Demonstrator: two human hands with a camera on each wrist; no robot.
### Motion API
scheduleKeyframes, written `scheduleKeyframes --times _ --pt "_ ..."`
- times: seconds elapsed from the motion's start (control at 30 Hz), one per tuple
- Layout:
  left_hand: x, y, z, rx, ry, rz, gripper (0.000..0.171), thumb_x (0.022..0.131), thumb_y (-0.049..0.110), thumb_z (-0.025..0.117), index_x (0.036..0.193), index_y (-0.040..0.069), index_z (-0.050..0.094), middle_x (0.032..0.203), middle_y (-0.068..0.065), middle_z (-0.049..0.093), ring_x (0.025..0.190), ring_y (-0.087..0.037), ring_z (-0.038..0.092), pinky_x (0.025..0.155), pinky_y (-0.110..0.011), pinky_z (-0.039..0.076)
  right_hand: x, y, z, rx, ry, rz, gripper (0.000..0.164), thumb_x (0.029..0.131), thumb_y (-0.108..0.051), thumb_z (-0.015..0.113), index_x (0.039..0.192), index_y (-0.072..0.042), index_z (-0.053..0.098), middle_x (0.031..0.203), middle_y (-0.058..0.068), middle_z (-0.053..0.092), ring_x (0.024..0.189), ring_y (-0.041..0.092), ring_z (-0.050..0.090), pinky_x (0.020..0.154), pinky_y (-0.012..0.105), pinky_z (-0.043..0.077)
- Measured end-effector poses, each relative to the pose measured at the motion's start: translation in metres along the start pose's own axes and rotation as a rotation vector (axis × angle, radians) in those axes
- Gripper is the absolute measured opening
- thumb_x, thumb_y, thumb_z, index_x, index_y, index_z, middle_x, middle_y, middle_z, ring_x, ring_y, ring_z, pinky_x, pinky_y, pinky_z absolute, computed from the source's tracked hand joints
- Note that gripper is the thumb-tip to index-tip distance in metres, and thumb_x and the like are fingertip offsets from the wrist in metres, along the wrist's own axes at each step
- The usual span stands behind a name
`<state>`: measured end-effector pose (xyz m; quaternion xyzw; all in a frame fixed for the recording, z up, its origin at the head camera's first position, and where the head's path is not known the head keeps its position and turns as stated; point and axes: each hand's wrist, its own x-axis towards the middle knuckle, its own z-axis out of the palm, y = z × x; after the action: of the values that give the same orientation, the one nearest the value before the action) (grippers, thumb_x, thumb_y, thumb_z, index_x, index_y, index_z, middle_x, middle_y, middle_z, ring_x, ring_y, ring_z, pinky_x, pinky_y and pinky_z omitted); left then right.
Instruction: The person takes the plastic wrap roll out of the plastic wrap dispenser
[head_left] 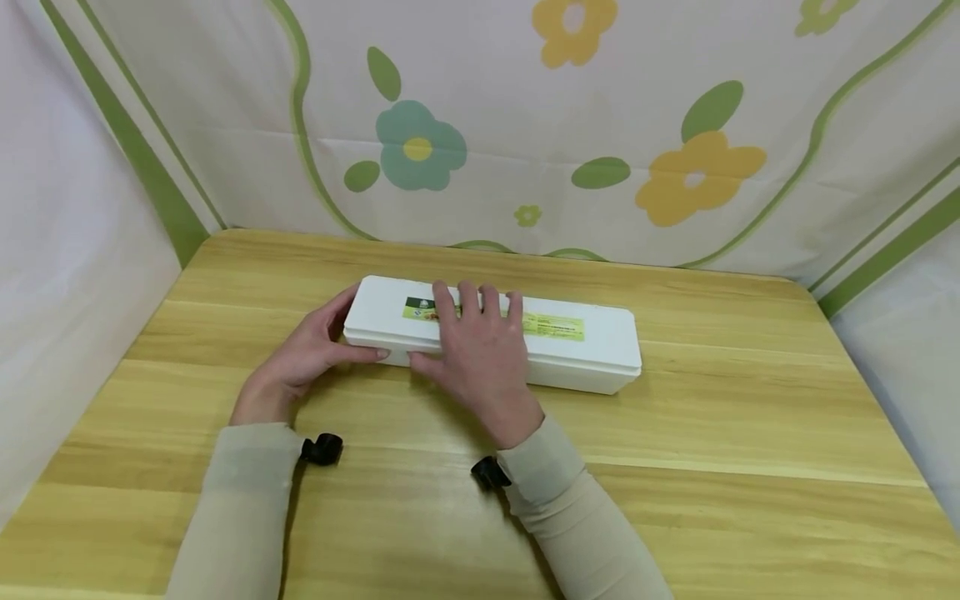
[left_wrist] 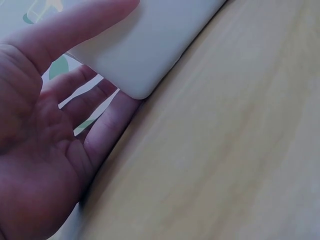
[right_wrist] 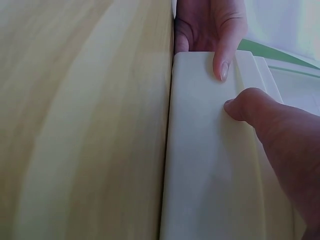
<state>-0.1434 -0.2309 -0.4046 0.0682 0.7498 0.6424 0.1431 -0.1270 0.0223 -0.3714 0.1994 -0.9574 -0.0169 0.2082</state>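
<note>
A long white lidded box (head_left: 570, 377) lies across the table, a yellow-green label (head_left: 555, 326) along its lid (head_left: 606, 333). My left hand (head_left: 298, 357) holds the box's left end, with the thumb on the front wall and the fingers round the end, as the left wrist view also shows. Over the lid, left of its middle, lies my right hand (head_left: 483, 354). Its fingers reach across to the far edge and hide part of the label. In the right wrist view its thumb (right_wrist: 250, 107) presses the front side near the lid's rim. The lid sits on the box; its contents are hidden.
The wood-grain table (head_left: 750, 433) extends all round the box. Behind it hangs a white curtain (head_left: 517, 100) with printed flowers, and more white cloth hangs at both sides. Black clip-like pieces (head_left: 322, 449) sit at both cuffs.
</note>
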Motion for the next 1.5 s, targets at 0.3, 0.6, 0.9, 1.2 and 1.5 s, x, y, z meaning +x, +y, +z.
scheduleKeyframes --times 0.3,0.6,0.9,1.2,1.5 --pt "-0.0079 -0.0022 -0.0018 -0.001 0.014 0.020 0.105 0.085 -0.002 0.088 0.168 0.033 0.035 0.162 0.000 0.046 0.134 -0.018 0.050 0.102 -0.020 0.050 -0.0005 -0.0042 0.0013 0.008 0.029 -0.014 0.091 0.079 -0.078 0.071 0.148 -0.021 0.054 0.134 0.009 0.066 0.123 0.034 0.063 0.107 0.061 0.047" --pt "-0.0046 0.0033 0.0004 0.008 0.003 -0.005 0.105 0.087 0.003 0.089 0.170 0.033 0.032 0.165 0.000 0.043 0.136 -0.019 0.047 0.101 -0.020 0.050 0.0008 -0.0020 0.0006 -0.006 0.023 -0.005 0.092 0.080 -0.080 0.071 0.149 -0.020 0.055 0.134 0.009 0.067 0.123 0.037 0.064 0.107 0.062 0.048" --pt "-0.0017 0.0035 0.0013 0.013 -0.006 -0.008 0.108 0.087 0.003 0.089 0.171 0.033 0.029 0.165 -0.001 0.043 0.135 -0.020 0.048 0.101 -0.020 0.050 0.0005 -0.0002 0.0014 0.012 0.046 0.000 0.092 0.079 -0.078 0.073 0.147 -0.018 0.058 0.133 0.009 0.069 0.122 0.035 0.065 0.106 0.061 0.049" --pt "0.0001 0.0027 0.0028 0.016 -0.008 -0.007 0.107 0.086 0.004 0.090 0.170 0.035 0.030 0.163 0.000 0.044 0.135 -0.021 0.049 0.101 -0.021 0.050 0.0009 0.0011 0.0019 0.008 0.027 0.020 0.092 0.078 -0.079 0.073 0.147 -0.021 0.055 0.132 0.008 0.067 0.122 0.036 0.064 0.108 0.060 0.048" --pt "-0.0012 0.0034 0.0032 0.018 0.004 -0.022 0.109 0.085 0.005 0.091 0.171 0.034 0.029 0.164 0.000 0.044 0.134 -0.022 0.048 0.101 -0.021 0.050 0.0008 0.0015 0.0033 0.007 0.040 0.012 0.093 0.077 -0.080 0.073 0.146 -0.021 0.056 0.133 0.005 0.068 0.122 0.032 0.064 0.107 0.059 0.048"
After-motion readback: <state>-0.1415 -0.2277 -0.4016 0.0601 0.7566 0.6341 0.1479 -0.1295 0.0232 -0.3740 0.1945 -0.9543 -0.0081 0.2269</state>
